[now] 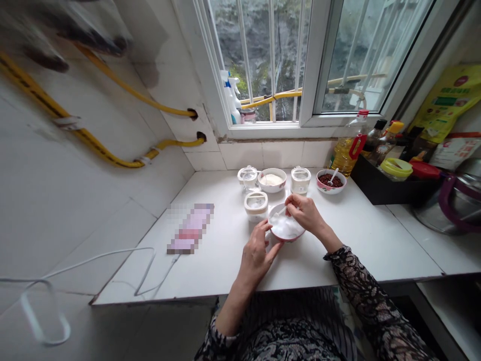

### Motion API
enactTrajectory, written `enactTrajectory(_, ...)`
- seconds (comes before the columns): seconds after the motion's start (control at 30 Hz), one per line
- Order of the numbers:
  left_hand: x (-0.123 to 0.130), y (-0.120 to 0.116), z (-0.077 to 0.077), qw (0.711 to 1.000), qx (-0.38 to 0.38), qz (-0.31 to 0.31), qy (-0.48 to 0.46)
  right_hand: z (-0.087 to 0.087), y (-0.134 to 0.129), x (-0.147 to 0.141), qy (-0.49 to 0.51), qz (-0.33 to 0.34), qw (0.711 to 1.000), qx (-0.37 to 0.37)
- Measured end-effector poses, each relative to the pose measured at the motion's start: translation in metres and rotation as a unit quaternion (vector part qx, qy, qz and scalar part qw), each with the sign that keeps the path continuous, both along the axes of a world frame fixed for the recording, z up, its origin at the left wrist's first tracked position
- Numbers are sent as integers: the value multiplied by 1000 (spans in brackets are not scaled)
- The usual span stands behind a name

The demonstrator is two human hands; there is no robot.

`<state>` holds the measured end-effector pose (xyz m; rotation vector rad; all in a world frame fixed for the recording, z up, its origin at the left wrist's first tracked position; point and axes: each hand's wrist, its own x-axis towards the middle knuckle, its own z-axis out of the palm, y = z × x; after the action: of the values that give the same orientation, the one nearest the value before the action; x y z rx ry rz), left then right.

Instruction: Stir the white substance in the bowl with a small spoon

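A bowl (287,238) of fine white contents stands near the middle of the counter. My left hand (258,246) grips its left side, thumb low at the front and fingers at the rim. Over the bowl's far right part, my right hand (300,213) pinches a small white spoon (280,212), its end pointing left into the white contents. Just behind my left hand is a lidded clear jar (256,206). Farther back stand another jar (248,176), a bowl of pale powder (272,180), a third jar (300,179) and a bowl of dark red bits (330,181) with a white spoon.
On the left lies a blurred-out phone (191,228) with a white cable (145,249). At the back right are an oil bottle (347,145), a black box (376,183) of seasonings and a metal pot (438,210). The counter (225,271) ends in front of my body.
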<state>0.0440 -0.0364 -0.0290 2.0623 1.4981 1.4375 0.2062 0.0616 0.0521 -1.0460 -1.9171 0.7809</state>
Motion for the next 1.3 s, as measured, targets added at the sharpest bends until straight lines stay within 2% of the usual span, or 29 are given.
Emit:
enactTrajectory(0.2, 0, 0, 0, 1000, -3, 3, 5, -2, 5, 3, 71, -14, 995, -71)
enactTrajectory(0.43, 0, 0, 1, 1000, 7, 3, 8, -3, 18, 11, 166, -19, 969, -180)
enactTrajectory(0.63, 1, 0, 1, 1000, 2, 3, 0, -2, 22, 15, 205, -7, 956, -208)
enactTrajectory(0.83, 1, 1, -1, 1000, 6, 8, 5, -3, 24, 11, 247, -9, 950, -192)
enactTrajectory(0.97, 1, 1, -1, 1000, 8, 12, 10, -5, 19, -3, 247, -13, 956, -157)
enactTrajectory(1.03, 1, 1, -1, 1000, 7, 12, 8, -7, 14, -12, 225, -14, 968, -113)
enactTrajectory(1.17, 1, 1, -1, 1000, 9, 10, 7, -8, 2, -25, 82, 1, 993, 79)
enactTrajectory(1.23, 1, 1, 0, 1000, 9, 8, 8, -8, -1, -27, -3, 23, 986, 166)
enactTrajectory(1.3, 1, 1, -1, 1000, 7, 6, 7, -7, -3, -26, -44, 32, 976, 210)
